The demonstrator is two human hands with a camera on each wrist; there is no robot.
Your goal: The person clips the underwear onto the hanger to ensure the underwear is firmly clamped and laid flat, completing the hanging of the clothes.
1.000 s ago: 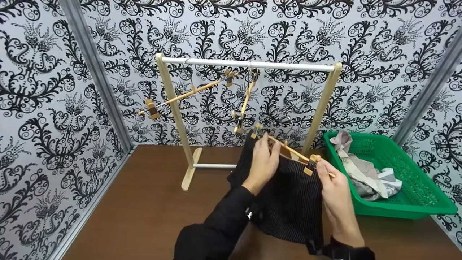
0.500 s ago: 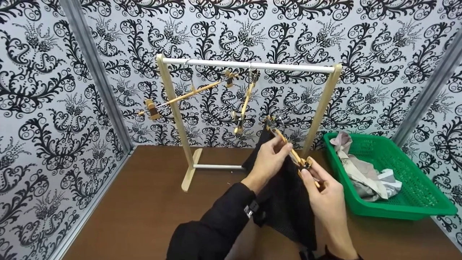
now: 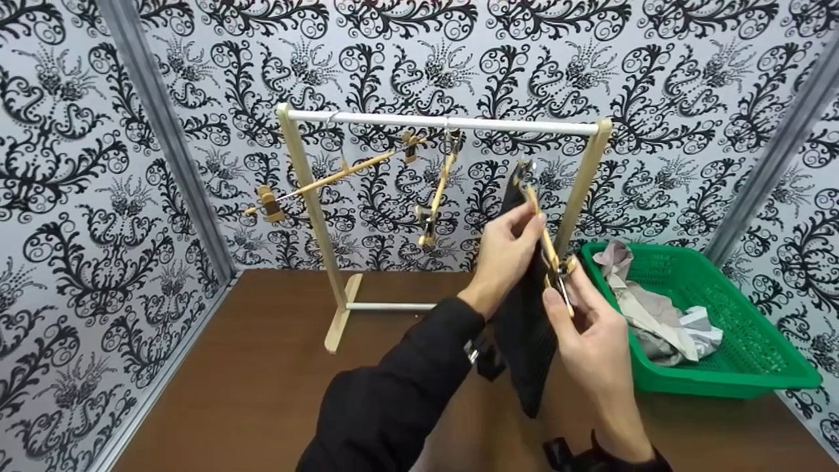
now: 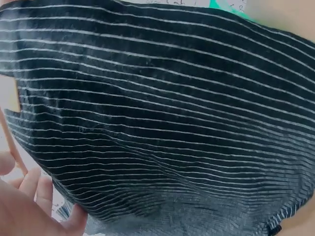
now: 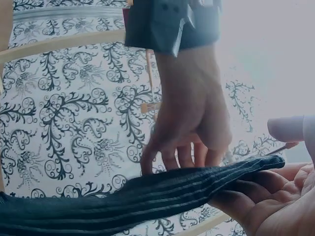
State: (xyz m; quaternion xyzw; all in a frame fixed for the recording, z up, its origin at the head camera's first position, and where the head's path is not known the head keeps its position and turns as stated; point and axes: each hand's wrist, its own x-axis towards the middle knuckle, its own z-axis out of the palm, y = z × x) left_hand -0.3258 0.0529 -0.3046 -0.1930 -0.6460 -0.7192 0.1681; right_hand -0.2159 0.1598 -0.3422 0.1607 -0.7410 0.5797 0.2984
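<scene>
A black garment with thin white stripes (image 3: 524, 328) hangs from a wooden clip hanger (image 3: 548, 246), held up before the rack and seen nearly edge-on in the head view. My left hand (image 3: 508, 252) pinches the hanger's bar near its middle. At the near end, beside a clip, my right hand (image 3: 593, 334) pinches the hanger between thumb and fingers. The striped cloth (image 4: 162, 113) fills most of the left wrist view, with left fingers (image 4: 44, 191) at the hanger's bar. In the right wrist view, the cloth (image 5: 147, 196) stretches below my left hand and reaches my right fingers.
A small rack with a white rail (image 3: 393, 120) stands at the back of the brown table (image 3: 262, 393). Two bare clip hangers, one on the left (image 3: 344, 174) and one mid-rail (image 3: 440, 187), hang from it. A green basket (image 3: 734, 380) with crumpled pale cloths (image 3: 662, 321) sits right.
Both hands have raised the hanger and turned it from facing me to nearly edge-on. Its far end has moved up and right, toward the rail. My right hand has shifted its hold around the near clip.
</scene>
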